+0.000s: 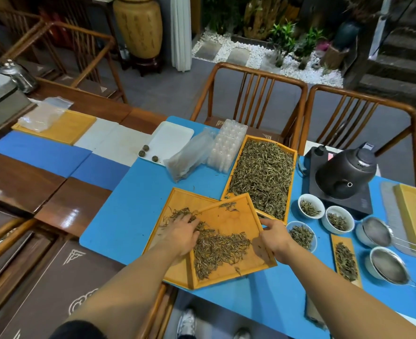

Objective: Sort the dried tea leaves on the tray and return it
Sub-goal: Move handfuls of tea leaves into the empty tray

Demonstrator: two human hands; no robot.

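Observation:
A small wooden tray [236, 216] lies tilted across a second wooden tray [175, 204] on the blue mat. A heap of dried tea leaves [216, 250] spreads over its near half. My left hand [183, 232] rests flat on the leaves at the tray's left edge, fingers spread. My right hand [274, 237] grips the tilted tray's right rim. Behind them a long wooden tray [291, 177] holds a thick layer of tea leaves [263, 174].
White cups [310, 206] with leaves, a narrow wooden dish [346, 260] and metal strainers [388, 265] sit to the right. A black kettle [346, 172] stands on its base behind them. A white tray [170, 140], plastic bags and clear moulds [226, 148] lie further back; wooden chairs line the far edge.

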